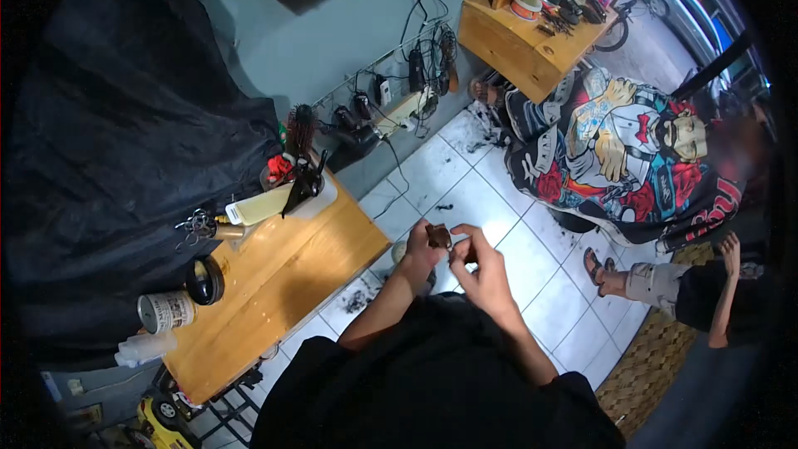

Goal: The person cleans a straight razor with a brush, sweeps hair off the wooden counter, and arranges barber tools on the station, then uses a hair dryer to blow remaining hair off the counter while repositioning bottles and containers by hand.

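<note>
My left hand (421, 254) is closed around a small brown object (438, 237), held in front of my body above the tiled floor. The object's exact kind does not show. Close beside it on the right is my right hand (480, 264), with its fingers bent and the tips drawn together near the object's edge. Whatever those fingertips hold is too small to make out. Part of a pale round thing (400, 251) shows below my left hand.
A wooden counter (291, 283) at left bears scissors (197, 224), jars, bottles and a round brush (300, 129). Clippers (362, 106) hang along the wall. At right sits a person in a patterned cape (619, 150), with another person (706, 291) nearby. Hair clippings (359, 299) lie on the floor.
</note>
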The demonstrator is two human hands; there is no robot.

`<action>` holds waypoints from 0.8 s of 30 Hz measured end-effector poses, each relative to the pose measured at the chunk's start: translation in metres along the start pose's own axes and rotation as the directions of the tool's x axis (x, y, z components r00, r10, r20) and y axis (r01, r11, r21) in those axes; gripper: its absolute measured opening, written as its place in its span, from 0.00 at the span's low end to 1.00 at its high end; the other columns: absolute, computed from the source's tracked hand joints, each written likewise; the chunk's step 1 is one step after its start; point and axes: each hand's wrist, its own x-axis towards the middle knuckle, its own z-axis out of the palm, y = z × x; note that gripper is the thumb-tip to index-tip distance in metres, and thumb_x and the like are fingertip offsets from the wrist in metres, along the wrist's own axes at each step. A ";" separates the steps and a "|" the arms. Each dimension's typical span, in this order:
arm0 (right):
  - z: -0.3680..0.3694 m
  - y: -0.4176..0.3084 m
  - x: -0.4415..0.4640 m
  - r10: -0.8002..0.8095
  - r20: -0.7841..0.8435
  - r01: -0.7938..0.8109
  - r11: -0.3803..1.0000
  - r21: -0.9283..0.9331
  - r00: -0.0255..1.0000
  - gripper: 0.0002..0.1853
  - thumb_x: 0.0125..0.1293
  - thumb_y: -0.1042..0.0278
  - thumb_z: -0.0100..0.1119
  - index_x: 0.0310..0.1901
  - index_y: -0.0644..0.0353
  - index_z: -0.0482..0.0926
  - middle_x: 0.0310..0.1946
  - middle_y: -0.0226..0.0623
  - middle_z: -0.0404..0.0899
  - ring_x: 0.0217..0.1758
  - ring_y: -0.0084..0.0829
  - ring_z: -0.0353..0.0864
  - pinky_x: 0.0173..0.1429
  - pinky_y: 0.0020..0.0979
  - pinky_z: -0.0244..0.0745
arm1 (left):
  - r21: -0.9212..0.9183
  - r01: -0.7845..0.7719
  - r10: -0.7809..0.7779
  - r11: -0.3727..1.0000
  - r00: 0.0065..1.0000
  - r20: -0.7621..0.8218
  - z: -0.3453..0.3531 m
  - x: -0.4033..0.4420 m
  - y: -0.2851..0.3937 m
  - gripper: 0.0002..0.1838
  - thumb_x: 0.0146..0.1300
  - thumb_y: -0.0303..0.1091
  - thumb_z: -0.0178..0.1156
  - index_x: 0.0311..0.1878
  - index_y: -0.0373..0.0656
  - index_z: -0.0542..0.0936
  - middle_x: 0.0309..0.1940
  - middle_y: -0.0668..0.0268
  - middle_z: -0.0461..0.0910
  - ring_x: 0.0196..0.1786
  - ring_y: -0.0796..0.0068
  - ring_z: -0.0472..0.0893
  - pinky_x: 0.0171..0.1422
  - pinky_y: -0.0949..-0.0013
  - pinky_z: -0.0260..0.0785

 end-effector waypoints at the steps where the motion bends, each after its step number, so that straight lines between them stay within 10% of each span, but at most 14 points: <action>1: -0.006 0.000 0.012 0.007 -0.010 -0.006 0.998 0.055 1.000 0.14 0.60 0.85 0.47 0.48 0.68 0.72 0.26 0.29 0.73 0.28 0.19 0.72 0.38 0.23 0.73 | 0.019 -0.082 0.082 0.996 0.997 -0.010 0.010 0.009 0.001 0.11 0.65 0.36 0.45 0.31 0.41 0.72 0.24 0.61 0.73 0.26 0.62 0.75 0.32 0.60 0.72; 4: -0.028 0.004 0.055 0.096 0.141 -0.135 0.946 0.296 0.985 0.13 0.63 0.83 0.40 0.42 0.70 0.76 0.26 0.30 0.74 0.30 0.19 0.74 0.40 0.23 0.73 | 0.240 -0.409 0.412 0.880 0.910 0.040 0.039 0.022 0.008 0.11 0.64 0.34 0.44 0.30 0.39 0.72 0.26 0.59 0.74 0.29 0.63 0.77 0.33 0.60 0.73; 6: -0.034 0.013 0.083 -0.038 0.103 0.016 0.979 0.205 0.994 0.11 0.61 0.82 0.50 0.46 0.69 0.76 0.34 0.34 0.76 0.36 0.20 0.74 0.40 0.24 0.73 | -0.157 -0.114 0.088 0.981 0.982 -0.166 0.062 0.030 0.028 0.11 0.65 0.34 0.42 0.30 0.40 0.71 0.26 0.60 0.74 0.30 0.63 0.78 0.34 0.58 0.73; 10: -0.045 -0.004 0.128 -0.189 0.233 0.221 0.968 -0.119 0.954 0.24 0.51 0.70 0.71 0.52 0.57 0.78 0.42 0.37 0.76 0.41 0.27 0.76 0.40 0.26 0.73 | -0.024 -0.299 0.292 0.954 0.945 -0.144 0.068 0.062 0.035 0.12 0.66 0.34 0.41 0.28 0.42 0.69 0.25 0.62 0.72 0.27 0.67 0.75 0.31 0.63 0.72; 19: -0.069 0.053 0.233 -0.340 0.158 0.363 0.919 -0.152 0.927 0.12 0.53 0.79 0.68 0.42 0.62 0.83 0.36 0.39 0.80 0.33 0.29 0.81 0.37 0.27 0.75 | -0.433 -0.225 0.100 0.873 0.951 -0.292 0.094 0.140 0.063 0.13 0.68 0.34 0.41 0.30 0.39 0.71 0.20 0.66 0.68 0.20 0.75 0.66 0.25 0.73 0.66; 23: -0.109 0.063 0.290 -0.334 0.139 0.353 0.925 -0.142 0.932 0.10 0.54 0.73 0.69 0.38 0.63 0.84 0.31 0.40 0.82 0.30 0.31 0.81 0.36 0.28 0.75 | -0.334 0.060 -0.134 0.941 0.970 -0.202 0.140 0.174 0.081 0.20 0.68 0.50 0.51 0.45 0.39 0.73 0.34 0.58 0.76 0.32 0.63 0.75 0.36 0.59 0.74; 24: -0.119 0.071 0.308 -0.355 0.149 0.378 0.910 -0.173 0.923 0.08 0.55 0.73 0.69 0.37 0.64 0.83 0.30 0.40 0.82 0.29 0.31 0.82 0.35 0.28 0.75 | 0.067 0.066 -0.040 0.996 0.941 -0.337 0.158 0.184 0.088 0.22 0.66 0.50 0.53 0.51 0.39 0.71 0.41 0.55 0.75 0.39 0.60 0.76 0.40 0.54 0.73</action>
